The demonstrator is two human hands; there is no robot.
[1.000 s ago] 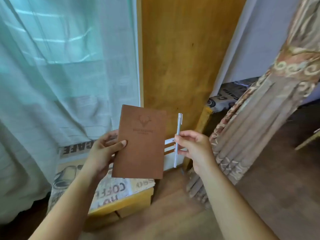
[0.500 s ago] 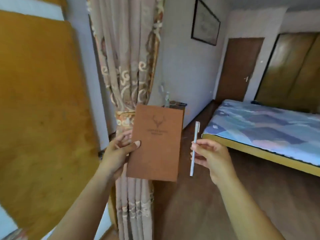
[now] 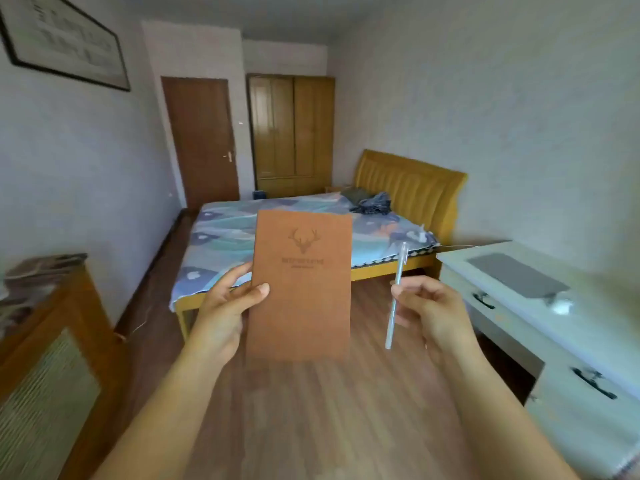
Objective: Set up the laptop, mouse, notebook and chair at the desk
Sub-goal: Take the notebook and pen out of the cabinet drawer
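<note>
I hold a brown notebook (image 3: 300, 289) with a deer-head emblem upright in front of me; my left hand (image 3: 225, 306) grips its left edge, thumb on the cover. A white pen (image 3: 395, 296) stands nearly upright in my right hand (image 3: 429, 308), just right of the notebook. At the right stands a white desk (image 3: 540, 327) with black drawer handles. A closed grey laptop (image 3: 517, 274) lies flat on its top, and a small white mouse (image 3: 560, 305) sits by the laptop's near corner. No chair is in view.
A bed (image 3: 277, 233) with a patterned sheet and yellow headboard fills the middle of the room, dark clothes on it. A wooden cabinet (image 3: 52, 341) stands at the left. A brown door (image 3: 201, 140) and a wardrobe (image 3: 291, 133) are at the back. Wooden floor stretches ahead.
My view has swung right, from the curtain and wooden panel to the bed and desk. Both hands keep the same hold on notebook and pen.
</note>
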